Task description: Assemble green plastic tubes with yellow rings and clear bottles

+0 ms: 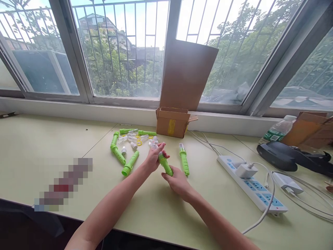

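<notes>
Both my hands are closed on one green plastic flashlight-like stick (164, 164) above the table. My left hand (154, 157) grips its clear ribbed head, and my right hand (177, 181) has its fingers around the lower green handle. Part of the stick is hidden by my fingers. To the right lies a similar stick (184, 159) with a clear top fitted. On the left are several loose green handles, one of them a handle (130, 163) with its wide end toward me. Clear heads (122, 139), small white bulb-like pieces (124, 150) and yellow rings (139, 142) lie among them.
An open cardboard box (171, 122) stands against the window sill behind the parts. At right are a white power strip (251, 184) with cables, a charger (287, 182), a plastic bottle (279, 129) and a black strapped device (277, 156). A blurred patch covers something at left.
</notes>
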Demonstrator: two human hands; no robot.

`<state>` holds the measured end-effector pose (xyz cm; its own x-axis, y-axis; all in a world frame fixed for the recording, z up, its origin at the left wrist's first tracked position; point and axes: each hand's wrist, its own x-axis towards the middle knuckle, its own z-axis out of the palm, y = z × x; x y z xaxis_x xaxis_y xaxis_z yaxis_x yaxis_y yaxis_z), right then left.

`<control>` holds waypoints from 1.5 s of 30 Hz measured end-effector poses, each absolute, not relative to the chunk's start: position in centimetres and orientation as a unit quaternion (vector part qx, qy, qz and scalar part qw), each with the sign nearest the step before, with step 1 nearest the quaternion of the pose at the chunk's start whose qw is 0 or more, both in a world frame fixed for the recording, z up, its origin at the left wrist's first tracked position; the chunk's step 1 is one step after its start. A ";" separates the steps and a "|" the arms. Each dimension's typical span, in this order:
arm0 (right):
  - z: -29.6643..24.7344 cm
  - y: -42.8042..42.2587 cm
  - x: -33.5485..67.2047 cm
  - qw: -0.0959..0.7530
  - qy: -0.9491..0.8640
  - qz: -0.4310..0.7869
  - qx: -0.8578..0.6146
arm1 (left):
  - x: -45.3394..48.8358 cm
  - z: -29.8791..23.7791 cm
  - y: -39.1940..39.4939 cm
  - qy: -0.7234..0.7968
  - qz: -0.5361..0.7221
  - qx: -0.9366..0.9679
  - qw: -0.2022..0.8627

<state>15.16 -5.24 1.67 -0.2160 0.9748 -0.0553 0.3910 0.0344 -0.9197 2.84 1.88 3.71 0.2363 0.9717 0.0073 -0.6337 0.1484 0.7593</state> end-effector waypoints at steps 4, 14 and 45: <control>3.1 -6.0 15.5 0.259 -0.506 0.693 -0.443 | 2.4 4.1 1.6 0.213 0.546 0.356 0.728; 1.6 -4.6 15.9 0.300 -0.681 0.375 -0.553 | 2.2 3.7 1.7 0.193 0.541 0.313 0.756; 0.9 -4.8 15.4 0.286 -0.703 0.230 -0.609 | 2.7 4.2 1.8 0.251 0.573 0.249 0.739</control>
<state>15.45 -4.77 0.89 -0.0955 0.9879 0.1224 0.7247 0.1533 -0.6718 2.68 1.84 4.20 0.2159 0.9727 -0.0853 -0.7219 0.2178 0.6568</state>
